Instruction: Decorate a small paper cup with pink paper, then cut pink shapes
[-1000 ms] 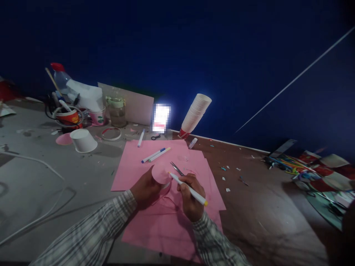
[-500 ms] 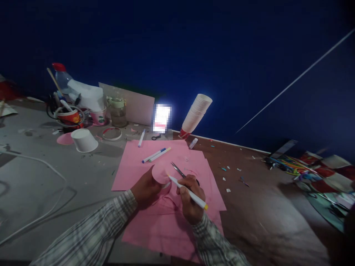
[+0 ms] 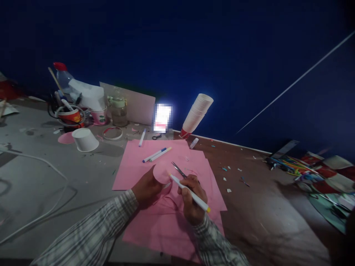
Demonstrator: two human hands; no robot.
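My left hand [image 3: 146,187] is closed around a cup whose round pink face [image 3: 161,172] is turned up; most of the cup is hidden by the fingers. In my right hand [image 3: 193,197] is a white marker [image 3: 198,201] with a yellow end, its tip at the right edge of the pink face. Scissors [image 3: 179,169] lie partly behind my right hand on pink sheets [image 3: 130,162]. Beyond the cup, two markers [image 3: 157,154] rest side by side on the paper, and another marker [image 3: 142,137] lies at the sheets' far edge.
A white cup [image 3: 85,140] stands upside down at the left, near a tape ring [image 3: 112,133] and a jar [image 3: 118,111]. Behind the sheets are a bright phone [image 3: 162,118] and a leaning cup stack [image 3: 196,114]. Paper scraps and craft supplies [image 3: 294,165] lie right.
The marker tip and my right hand have shifted very slightly to the right. My left hand keeps its hold on the cup, and the whole view has moved a little.
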